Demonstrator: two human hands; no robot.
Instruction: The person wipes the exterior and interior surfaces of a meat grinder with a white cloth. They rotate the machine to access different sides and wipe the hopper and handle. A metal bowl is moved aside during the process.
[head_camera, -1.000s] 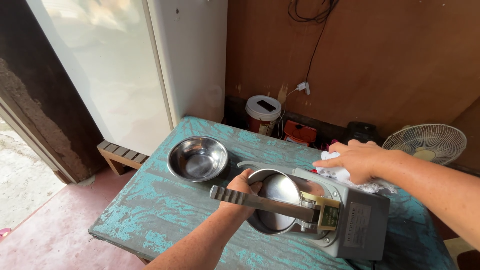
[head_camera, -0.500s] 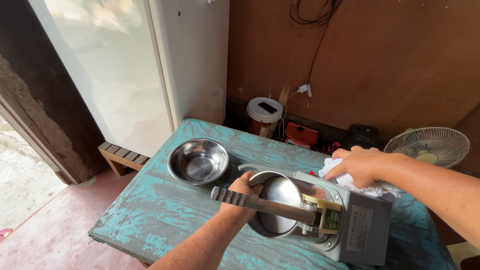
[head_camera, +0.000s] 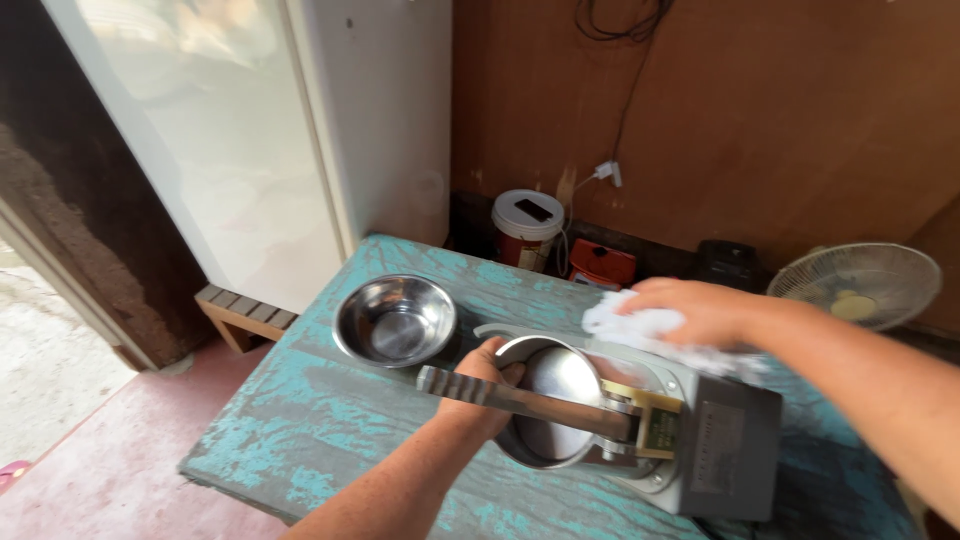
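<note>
Worn turquoise bench (head_camera: 300, 440): grey press machine (head_camera: 700, 450) at its right end. Left hand (head_camera: 480, 385) clamped on the flat metal lever (head_camera: 520, 397) across the round chamber (head_camera: 550, 415). Right hand (head_camera: 700, 310) closed on a white cloth (head_camera: 625, 325) atop the machine. Steel bowl (head_camera: 395, 320) just left; bench edge near the left forearm.

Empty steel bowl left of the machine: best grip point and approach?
Take the steel bowl by its rim on the near-left side, coming from above. It sits upright and open, and that side is clear, while the machine and the left hand crowd its right.
</note>
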